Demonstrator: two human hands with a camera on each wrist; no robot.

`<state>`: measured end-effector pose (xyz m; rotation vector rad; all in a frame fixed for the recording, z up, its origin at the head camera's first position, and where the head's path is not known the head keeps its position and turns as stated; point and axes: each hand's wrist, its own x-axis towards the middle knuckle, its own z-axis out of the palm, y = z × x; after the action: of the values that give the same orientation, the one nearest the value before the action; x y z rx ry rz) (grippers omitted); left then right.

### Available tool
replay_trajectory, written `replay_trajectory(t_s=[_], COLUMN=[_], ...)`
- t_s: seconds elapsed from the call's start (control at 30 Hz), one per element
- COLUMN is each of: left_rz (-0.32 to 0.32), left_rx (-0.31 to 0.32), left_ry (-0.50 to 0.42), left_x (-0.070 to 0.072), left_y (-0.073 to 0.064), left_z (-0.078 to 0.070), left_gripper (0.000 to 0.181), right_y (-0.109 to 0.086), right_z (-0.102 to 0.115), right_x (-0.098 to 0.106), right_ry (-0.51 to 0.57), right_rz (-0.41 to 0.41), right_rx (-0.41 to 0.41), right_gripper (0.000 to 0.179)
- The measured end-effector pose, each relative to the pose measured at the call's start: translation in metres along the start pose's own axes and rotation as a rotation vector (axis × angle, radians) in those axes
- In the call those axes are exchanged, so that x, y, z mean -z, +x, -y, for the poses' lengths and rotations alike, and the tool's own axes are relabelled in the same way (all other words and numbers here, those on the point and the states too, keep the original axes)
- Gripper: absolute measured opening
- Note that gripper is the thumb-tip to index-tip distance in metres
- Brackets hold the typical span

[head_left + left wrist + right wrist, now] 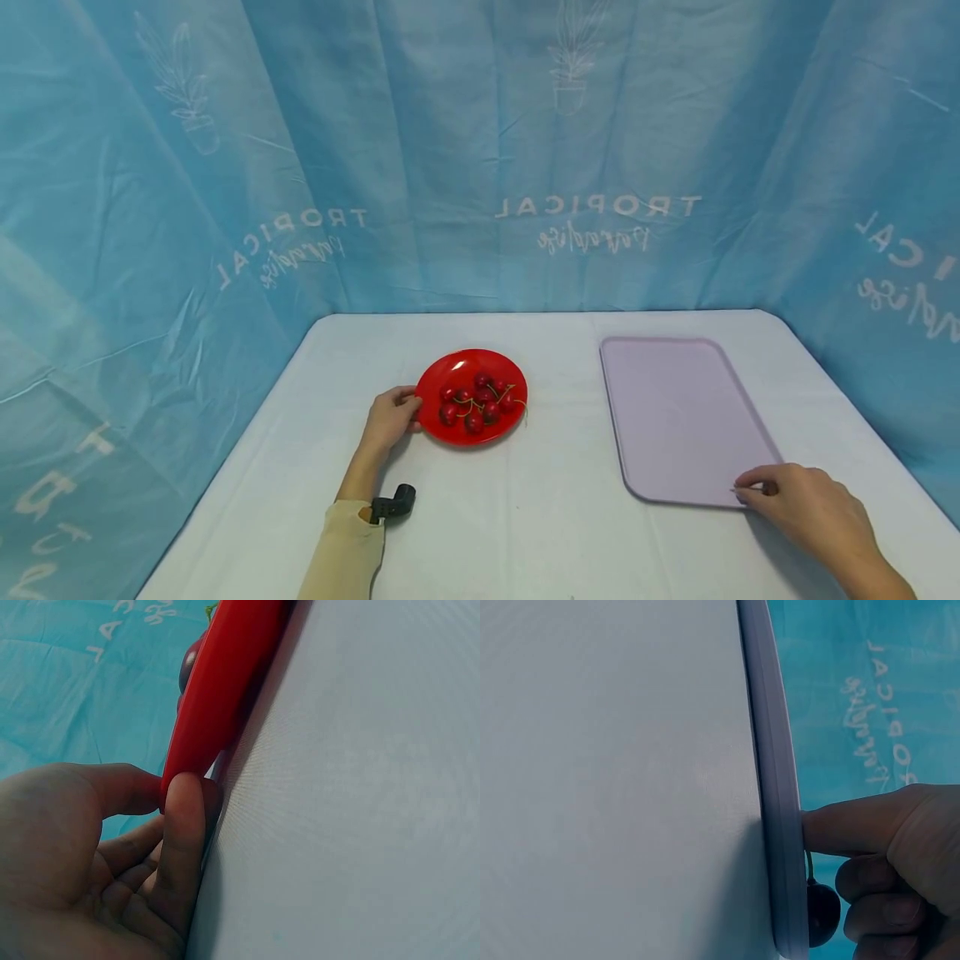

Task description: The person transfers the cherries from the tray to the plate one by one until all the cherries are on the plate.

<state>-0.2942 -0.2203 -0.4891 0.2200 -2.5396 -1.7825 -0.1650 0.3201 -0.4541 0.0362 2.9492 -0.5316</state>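
A round red plate (427, 400) holds several dark red cherries (474, 422) with green stems. My left hand (388, 421) pinches the plate's near-left rim between thumb and fingers; in the left wrist view that edge of the plate (217, 697) sits slightly above the white cloth. Over the front right corner of a pale purple tray (682, 417), my right hand (817, 512) pinches a single cherry (823, 915) by its stem. The fruit hangs beneath the thumb, close to the tray's rim (776, 750). In the head view the fingers hide this cherry.
A white cloth (570, 467) covers the table, with the plate left of centre and the tray on the right. Blue printed curtains (450, 150) enclose the back and sides. A black wrist device (393, 504) is strapped near the left sleeve cuff.
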Motion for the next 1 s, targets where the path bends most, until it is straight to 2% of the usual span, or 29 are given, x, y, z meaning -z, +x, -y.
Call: replay_trajectory(t_s=[0.17,0.53,0.8,1.0], left_rz=[-0.006,-0.004,-0.007,-0.003], left_rx=[0.000,0.004,-0.008,-0.007], left_ry=[0.005,0.014,0.009,0.016], left_x=[0.000,-0.002,0.000,-0.001], left_y=[0.000,0.000,0.001,0.000], left_z=[-0.001,-0.001,-0.005,-0.001], left_gripper=[0.037,0.037,0.037,0.036], right_y=[0.000,-0.002,-0.006,-0.007], right_z=[0.003,0.005,0.011,0.016], right_x=[0.000,0.000,0.002,-0.001], right_ry=[0.004,0.033,0.069,0.142], right_rz=[-0.018,-0.052,-0.240,-0.369], right_rx=[-0.002,0.010,0.108,0.157], right_gripper=[0.023,0.024,0.022,0.021])
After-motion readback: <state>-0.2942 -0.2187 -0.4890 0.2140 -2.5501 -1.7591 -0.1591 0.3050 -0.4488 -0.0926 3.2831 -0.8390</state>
